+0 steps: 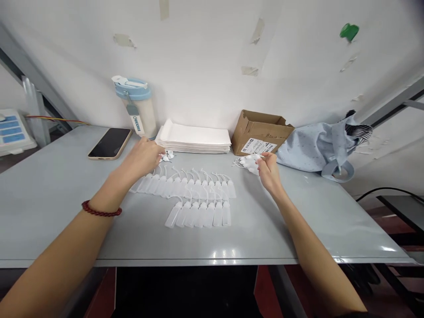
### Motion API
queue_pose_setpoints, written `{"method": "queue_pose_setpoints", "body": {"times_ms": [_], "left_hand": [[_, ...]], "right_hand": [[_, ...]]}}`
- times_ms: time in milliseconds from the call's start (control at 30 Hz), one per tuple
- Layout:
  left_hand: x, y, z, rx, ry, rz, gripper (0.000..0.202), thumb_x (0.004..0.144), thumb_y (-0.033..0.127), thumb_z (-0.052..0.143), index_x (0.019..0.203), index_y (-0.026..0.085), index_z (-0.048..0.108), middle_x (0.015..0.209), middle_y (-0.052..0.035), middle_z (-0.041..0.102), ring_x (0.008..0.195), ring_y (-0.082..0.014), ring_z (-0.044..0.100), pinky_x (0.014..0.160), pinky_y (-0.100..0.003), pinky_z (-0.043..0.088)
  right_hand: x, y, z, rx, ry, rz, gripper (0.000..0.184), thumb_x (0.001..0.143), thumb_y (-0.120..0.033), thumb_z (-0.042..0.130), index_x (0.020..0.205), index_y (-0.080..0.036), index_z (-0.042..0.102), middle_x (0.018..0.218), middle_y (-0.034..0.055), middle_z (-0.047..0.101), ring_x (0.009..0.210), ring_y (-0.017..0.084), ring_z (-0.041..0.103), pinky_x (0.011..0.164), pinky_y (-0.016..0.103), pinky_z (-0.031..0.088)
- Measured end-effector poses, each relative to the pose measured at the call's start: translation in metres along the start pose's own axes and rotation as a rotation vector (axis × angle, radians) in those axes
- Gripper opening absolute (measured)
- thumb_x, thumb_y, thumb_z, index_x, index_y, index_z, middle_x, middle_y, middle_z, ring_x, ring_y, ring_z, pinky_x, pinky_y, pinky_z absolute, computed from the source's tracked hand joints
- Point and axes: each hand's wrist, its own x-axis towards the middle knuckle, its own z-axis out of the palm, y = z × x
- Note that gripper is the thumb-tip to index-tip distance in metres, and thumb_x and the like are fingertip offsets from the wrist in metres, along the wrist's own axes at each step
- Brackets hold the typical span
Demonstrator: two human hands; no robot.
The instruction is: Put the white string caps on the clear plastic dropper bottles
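Note:
My left hand (145, 155) reaches to a small heap of white pieces (168, 155) in front of the paper stack, its fingertips pinched together at the heap's left edge. What they hold is too small to make out. On the right, my right hand (269, 171) has thumb and fingers closed at a pile of white corded pieces (249, 161) before the cardboard box. Exactly what it grips is unclear. Between my hands lie translucent white tube-shaped pieces with thin cords: a longer back row (185, 186) and a shorter front row (202, 215).
A stack of white paper envelopes or sheets (198, 137) stands against the wall. Left of it are a blue-lidded tumbler (141, 110) and a phone (110, 143). An open cardboard box (261, 132) and a light blue cloth bag (308, 148) sit at the right on the grey table (258, 229).

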Motion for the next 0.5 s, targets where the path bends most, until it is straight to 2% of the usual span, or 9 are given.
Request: {"method": "queue_pose_setpoints", "body": {"times_ms": [200,367,500], "left_hand": [[0.003,0.003,0.016,-0.044,-0.035,0.060,0.031,0.082,0.024,0.044,0.098,0.020,0.070,0.088,-0.0110,0.069,0.094,-0.0296,0.054,0.082,-0.037,0.040],[0.003,0.003,0.014,-0.037,-0.043,0.057,0.032,0.083,0.026,0.041,0.093,0.016,0.070,0.088,-0.0143,0.069,0.096,-0.0333,0.052,0.081,-0.041,0.040],[0.002,0.004,0.013,-0.019,-0.063,0.044,0.030,0.084,0.024,0.042,0.092,0.014,0.069,0.090,-0.0150,0.068,0.095,-0.0323,0.053,0.082,-0.042,0.041]], "right_hand": [[0.010,0.026,0.001,-0.093,0.025,0.039,0.026,0.082,-0.038,0.049,0.098,-0.021,0.037,0.080,0.0040,0.055,0.066,0.019,0.054,0.060,0.034,0.044],[0.011,0.026,-0.003,-0.160,0.022,-0.021,0.021,0.080,-0.031,0.051,0.098,-0.021,0.042,0.097,0.0117,0.060,0.091,0.026,0.058,0.077,0.042,0.045],[0.013,0.022,-0.008,-0.215,0.002,-0.073,0.021,0.077,-0.021,0.050,0.098,-0.021,0.046,0.104,0.0145,0.063,0.102,0.029,0.057,0.085,0.045,0.042]]}}
